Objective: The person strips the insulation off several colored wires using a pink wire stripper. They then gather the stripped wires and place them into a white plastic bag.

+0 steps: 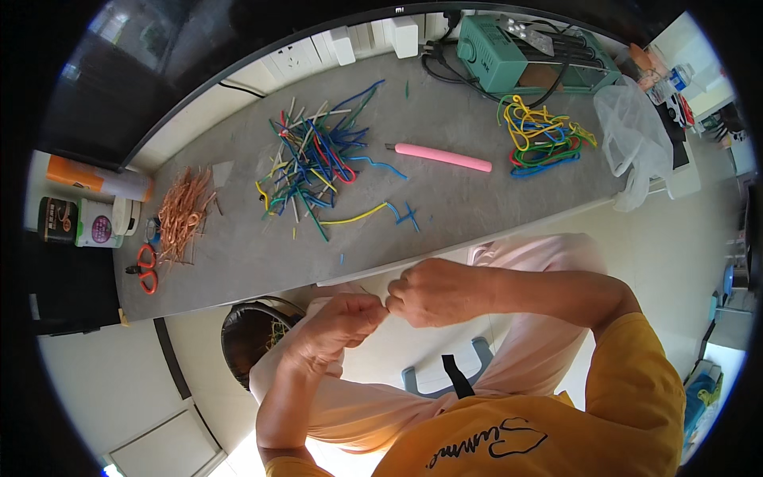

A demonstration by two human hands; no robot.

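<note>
My left hand [346, 325] and my right hand [438, 292] meet fingertip to fingertip above my lap, just off the desk's front edge. Both have curled fingers; a thin dark strand seems to stick up by the left fingers, but what they pinch is too small to tell. On the grey desk [256, 250] lies a pile of cut coloured insulated wires [316, 155]. A heap of bare copper wire [185, 214] is at the left. A pink-handled blade tool [443, 157] rests right of the pile, and a bundle of longer coloured wires [542, 137] farther right.
Orange-handled scissors [147, 268] lie near the desk's left end, beside jars [98, 223]. A green metal device [495, 56] with black cables stands at the back right. A clear plastic bag [635, 137] hangs over the right edge. A black-lined bin [247, 340] stands below the desk.
</note>
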